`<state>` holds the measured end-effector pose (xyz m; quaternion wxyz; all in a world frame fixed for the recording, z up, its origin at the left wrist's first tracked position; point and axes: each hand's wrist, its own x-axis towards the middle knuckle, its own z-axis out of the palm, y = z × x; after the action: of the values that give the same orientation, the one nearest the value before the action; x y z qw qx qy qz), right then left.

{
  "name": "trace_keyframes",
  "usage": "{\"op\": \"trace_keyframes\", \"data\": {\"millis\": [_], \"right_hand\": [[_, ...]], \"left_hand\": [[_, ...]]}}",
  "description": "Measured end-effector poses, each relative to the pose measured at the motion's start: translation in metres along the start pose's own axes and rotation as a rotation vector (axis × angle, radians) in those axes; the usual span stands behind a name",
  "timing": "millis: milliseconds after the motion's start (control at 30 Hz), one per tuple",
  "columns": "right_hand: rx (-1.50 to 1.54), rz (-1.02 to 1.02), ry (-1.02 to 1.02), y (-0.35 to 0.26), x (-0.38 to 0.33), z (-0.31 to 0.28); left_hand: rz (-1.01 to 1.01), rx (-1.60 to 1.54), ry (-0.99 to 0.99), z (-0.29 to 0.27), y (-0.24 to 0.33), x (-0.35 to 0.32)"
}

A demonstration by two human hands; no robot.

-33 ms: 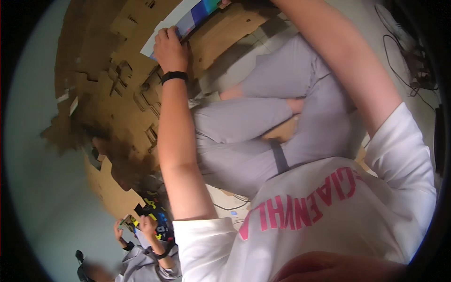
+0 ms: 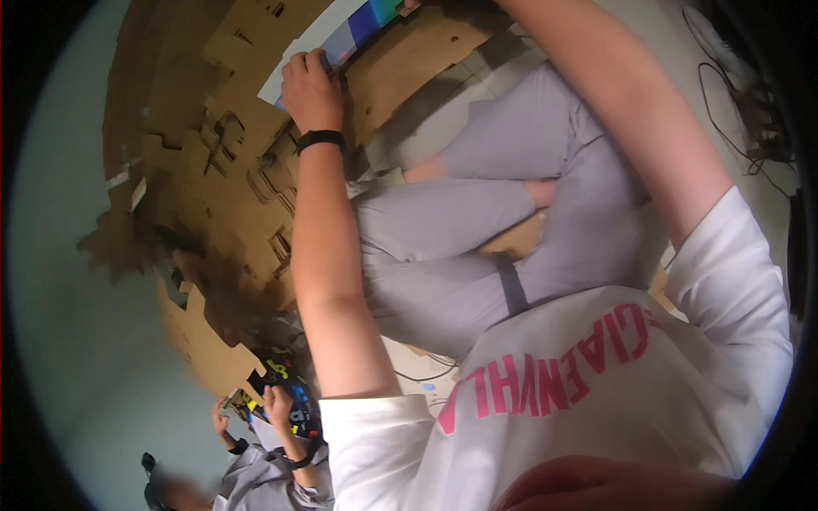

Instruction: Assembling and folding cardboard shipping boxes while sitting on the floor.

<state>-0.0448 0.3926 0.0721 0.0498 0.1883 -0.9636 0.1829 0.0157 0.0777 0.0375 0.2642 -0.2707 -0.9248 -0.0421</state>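
A flat white panel (image 2: 341, 41) printed in blue, purple and green runs along the top edge, its far part cut off by the picture. My left hand (image 2: 312, 92), with a black band at the wrist, has its fingers curled over the panel's left end. Of my right hand (image 2: 411, 3), only a fingertip or two shows at the panel's green end; the rest lies past the top edge. Under the panel is brown cardboard (image 2: 417, 60). What kind of object the panel belongs to, I cannot tell.
Cut-out cardboard sheets (image 2: 213, 196) spread along the left. My crossed legs (image 2: 460, 213) in grey trousers fill the middle. At lower left another person's hands (image 2: 277, 407) are raised, one near a small thin object (image 2: 230, 399). Black cables (image 2: 724, 111) lie at the right.
The whole view has shifted very slightly. Both my hands stay at the panel.
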Motion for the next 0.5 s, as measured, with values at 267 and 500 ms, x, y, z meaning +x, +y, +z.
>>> {"op": "trace_keyframes", "data": {"millis": [267,500], "right_hand": [[0.063,0.109,-0.042,0.025,0.018,0.003],[0.057,0.126,-0.031,0.020,0.017,-0.001]], "left_hand": [[-0.053,0.003,-0.002,0.016,-0.015,0.005],[-0.059,-0.027,0.003,0.017,-0.018,0.004]]}}
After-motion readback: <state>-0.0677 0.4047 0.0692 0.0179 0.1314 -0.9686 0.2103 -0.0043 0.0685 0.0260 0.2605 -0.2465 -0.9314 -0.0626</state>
